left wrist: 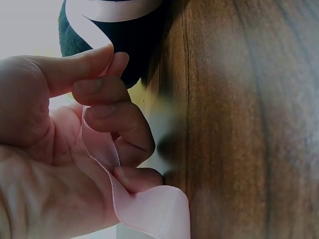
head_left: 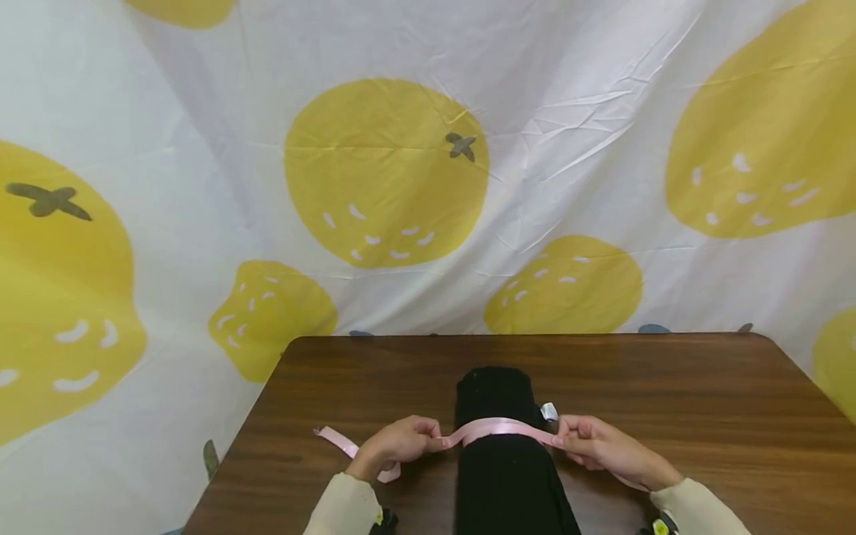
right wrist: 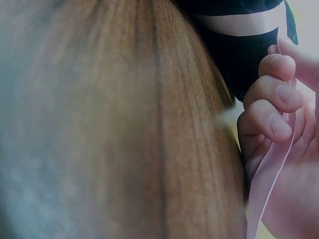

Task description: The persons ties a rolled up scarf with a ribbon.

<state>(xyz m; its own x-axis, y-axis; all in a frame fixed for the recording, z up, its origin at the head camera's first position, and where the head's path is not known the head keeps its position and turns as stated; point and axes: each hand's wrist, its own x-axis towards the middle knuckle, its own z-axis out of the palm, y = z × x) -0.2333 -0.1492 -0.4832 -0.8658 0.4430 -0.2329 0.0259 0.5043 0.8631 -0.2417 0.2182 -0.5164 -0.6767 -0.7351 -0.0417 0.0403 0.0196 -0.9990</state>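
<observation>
cloth backdrop [head_left: 401,171]: white, creased, yellow fruit print | tabletop [head_left: 669,394]: brown woodgrain

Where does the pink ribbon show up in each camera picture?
Head: pink ribbon, lower middle, across the black roll.
Left wrist: pink ribbon, top left down to bottom centre.
Right wrist: pink ribbon, upper right down to the bottom edge.
Shared landmark: black roll, at the top in both wrist views.

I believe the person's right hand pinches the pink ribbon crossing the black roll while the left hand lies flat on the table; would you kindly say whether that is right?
Not quite: the left hand does not lie flat on the table; it pinches the pink ribbon too, as the left wrist view shows. The right hand does pinch the ribbon, which crosses the black roll.
</observation>
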